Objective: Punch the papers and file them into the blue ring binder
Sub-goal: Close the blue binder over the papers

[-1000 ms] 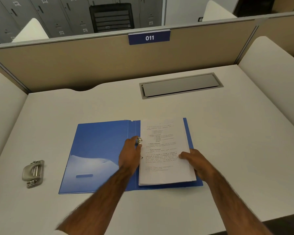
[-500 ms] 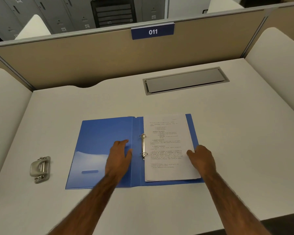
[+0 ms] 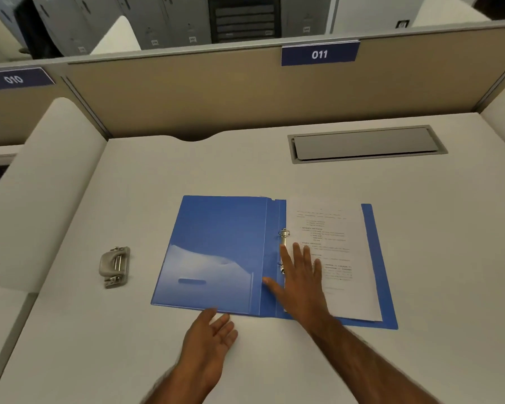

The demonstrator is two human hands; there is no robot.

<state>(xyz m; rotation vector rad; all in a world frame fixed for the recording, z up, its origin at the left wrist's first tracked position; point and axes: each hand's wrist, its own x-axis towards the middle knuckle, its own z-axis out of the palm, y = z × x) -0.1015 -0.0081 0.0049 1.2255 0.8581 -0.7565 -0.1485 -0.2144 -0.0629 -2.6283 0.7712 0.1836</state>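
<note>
Blue and lying wide open, the ring binder (image 3: 216,252) sits flat on the white bench (image 3: 187,170), a little right of the middle and close to the near edge. Its left cover is bare, with a pale pocket across the lower half. On its right half lies the stack of printed papers (image 3: 341,228), its left margin threaded onto the metal rings (image 3: 283,233) by the spine; a strip of blue cover shows past the stack's right and bottom edges.

The right hand (image 3: 301,281) lies flat, palm down, fingers straight and spread over the lower left part of the papers and the lower ring, the thumb reaching out across the spine. It grips nothing. The left hand (image 3: 210,336) is at the near edge of the left cover, fingers loosely extended and holding nothing; whether the thumb tip touches the cover's edge cannot be told.

Well to the left of the binder, apart from it, a grey metal hole punch (image 3: 115,266) sits on the bench. Farther back on the right, a grey cable hatch (image 3: 365,144) is set into the surface. A beige partition (image 3: 187,91) closes the far side, carrying a dark blue label reading 011 (image 3: 319,53); a second label, 010 (image 3: 13,80), is on the neighbouring panel to the left. Grey lockers (image 3: 164,18) stand beyond.
</note>
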